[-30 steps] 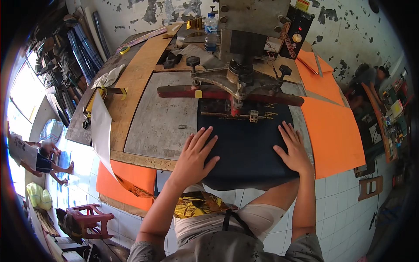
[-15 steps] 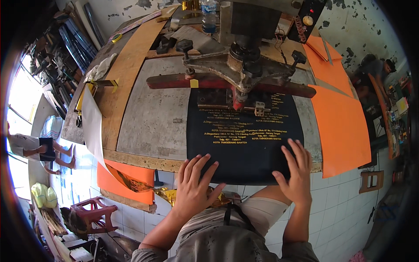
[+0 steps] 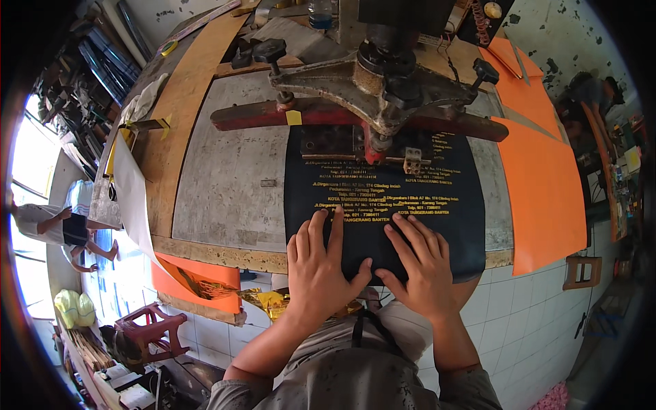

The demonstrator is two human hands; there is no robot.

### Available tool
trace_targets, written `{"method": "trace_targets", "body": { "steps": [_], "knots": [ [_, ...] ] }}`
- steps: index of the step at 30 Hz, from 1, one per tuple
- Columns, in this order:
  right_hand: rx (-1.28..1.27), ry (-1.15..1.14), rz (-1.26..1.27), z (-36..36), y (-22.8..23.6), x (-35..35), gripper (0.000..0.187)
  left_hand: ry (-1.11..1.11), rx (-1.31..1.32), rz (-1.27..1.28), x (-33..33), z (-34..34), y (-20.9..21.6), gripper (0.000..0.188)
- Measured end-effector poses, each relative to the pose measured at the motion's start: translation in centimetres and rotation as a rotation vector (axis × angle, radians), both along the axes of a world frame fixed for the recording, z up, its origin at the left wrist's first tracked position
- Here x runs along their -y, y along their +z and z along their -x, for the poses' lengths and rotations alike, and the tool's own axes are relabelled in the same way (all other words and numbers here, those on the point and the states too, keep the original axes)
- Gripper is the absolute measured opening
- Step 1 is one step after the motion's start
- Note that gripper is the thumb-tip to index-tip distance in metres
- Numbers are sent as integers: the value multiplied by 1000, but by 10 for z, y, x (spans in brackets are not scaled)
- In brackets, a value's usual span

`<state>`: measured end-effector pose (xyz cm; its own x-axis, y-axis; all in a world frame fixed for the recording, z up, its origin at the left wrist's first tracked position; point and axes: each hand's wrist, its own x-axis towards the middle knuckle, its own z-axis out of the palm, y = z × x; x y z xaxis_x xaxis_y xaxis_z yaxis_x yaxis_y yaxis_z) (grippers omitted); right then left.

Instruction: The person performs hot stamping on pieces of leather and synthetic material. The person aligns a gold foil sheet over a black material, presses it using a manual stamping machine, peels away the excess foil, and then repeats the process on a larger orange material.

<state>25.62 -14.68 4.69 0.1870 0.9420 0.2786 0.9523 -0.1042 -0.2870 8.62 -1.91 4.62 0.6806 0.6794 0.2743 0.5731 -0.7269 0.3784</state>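
A black sheet [image 3: 468, 239] printed with several blocks of gold lettering lies under a hot-stamping press [image 3: 383, 92], its near end hanging past the table edge. My left hand [image 3: 320, 266] rests flat on the sheet's near left part, fingers spread, fingertips at the lowest lettering. Beside it my right hand [image 3: 424, 273] lies palm down, fingers stretched out, just below the printed lines. The two thumbs come close together without meeting. Neither hand grips anything. Above the sheet's far part runs the press's red bar [image 3: 246, 116]; it hides some of the lettering.
Orange sheets [image 3: 543, 198] lie to the right. At the left a white strip [image 3: 133, 184] hangs down, and crumpled gold foil [image 3: 273, 298] trails below the table edge. A red stool [image 3: 147, 331] stands on the floor. Another person [image 3: 41, 222] is at far left, one more at far right.
My right hand has moved left from the sheet's right edge, and my left hand has moved forward and right onto the sheet. The view has shifted slightly.
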Motion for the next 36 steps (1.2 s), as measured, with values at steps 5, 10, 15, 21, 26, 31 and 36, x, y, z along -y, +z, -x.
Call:
{"method": "trace_targets", "body": {
  "steps": [5, 10, 15, 21, 26, 31, 36],
  "knots": [
    [-22, -8, 19, -1, 3, -2, 65, 60, -76, -16, 4, -12, 4, 84],
    [-34, -17, 29, -1, 1, -3, 66, -22, -211, -71, 8, -10, 10, 70],
    [-52, -41, 30, -1, 1, -4, 65, -42, -222, -76, 7, -8, 9, 64],
    [-38, -43, 23, -1, 1, -5, 64, -40, -209, -66, 3, -7, 9, 67],
    [-49, -40, 31, -3, 2, -3, 64, -16, -52, 41, -7, 0, 5, 81],
    [-77, -47, 52, -2, 8, -5, 62, 78, -96, -8, -3, 3, 2, 103],
    [-89, -44, 234, 2, 22, -20, 58, 108, -106, 17, 0, 5, -6, 111]
  ]
}}
